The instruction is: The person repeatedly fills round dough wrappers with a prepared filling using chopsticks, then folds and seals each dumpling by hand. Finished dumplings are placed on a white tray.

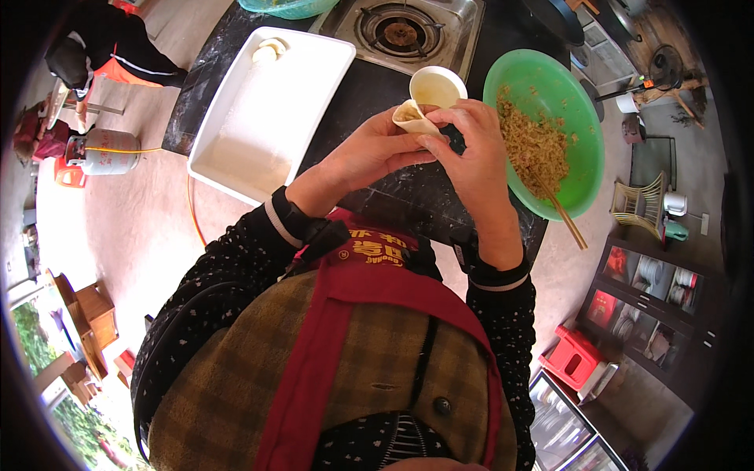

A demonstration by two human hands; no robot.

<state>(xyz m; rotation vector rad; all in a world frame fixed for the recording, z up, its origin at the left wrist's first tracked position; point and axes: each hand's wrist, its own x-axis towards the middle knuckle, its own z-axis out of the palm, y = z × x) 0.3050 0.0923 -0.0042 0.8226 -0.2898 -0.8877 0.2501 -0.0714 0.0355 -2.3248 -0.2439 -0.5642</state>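
Between my two hands is a folded dough wrapper [414,122] with some filling showing in its open top. My left hand [380,141] cups it from the left, while the fingers of my right hand [471,132] pinch its right edge. Just beyond them stands a white bowl [437,88] of pale liquid. To the right, a green plastic basin [580,112] holds minced filling [533,144], with wooden chopsticks [562,215] leaning over its rim. A white tray [259,118] sits on the left, with a couple of dumplings [270,50] in its far corner.
The black table [389,200] carries a gas stove [406,32] at the back and a turquoise basket [288,7] beside it. A gas cylinder [112,152] stands on the floor at left, near a person in dark clothes [126,44]. A dark cabinet [648,300] is at right.
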